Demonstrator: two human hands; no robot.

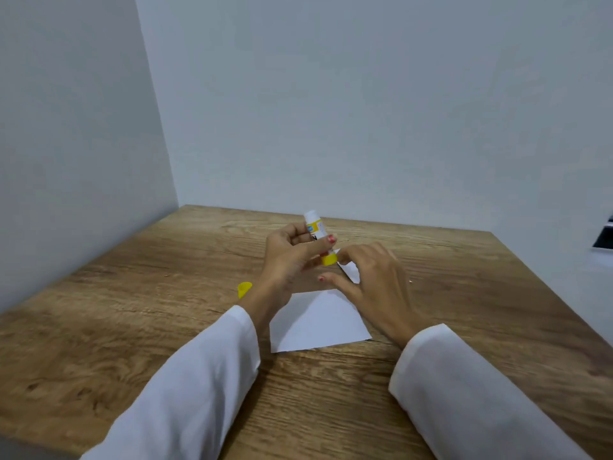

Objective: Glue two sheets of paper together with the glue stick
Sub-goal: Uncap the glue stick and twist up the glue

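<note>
My left hand (290, 257) grips a glue stick (316, 232) above the table, its white glue end up and its yellow base down. My right hand (374, 280) pinches that yellow base (329, 259) with thumb and fingertips. The stick's yellow cap (244, 289) lies on the table to the left of my left wrist. One white sheet of paper (318, 322) lies flat between my forearms. A second white sheet (351, 270) shows only as a corner beyond it, mostly hidden under my right hand.
The wooden table (132, 310) stands in a corner, with grey walls close on the left and behind. A dark object (603, 239) sits at the right edge of view, past the table. White sleeves cover both forearms.
</note>
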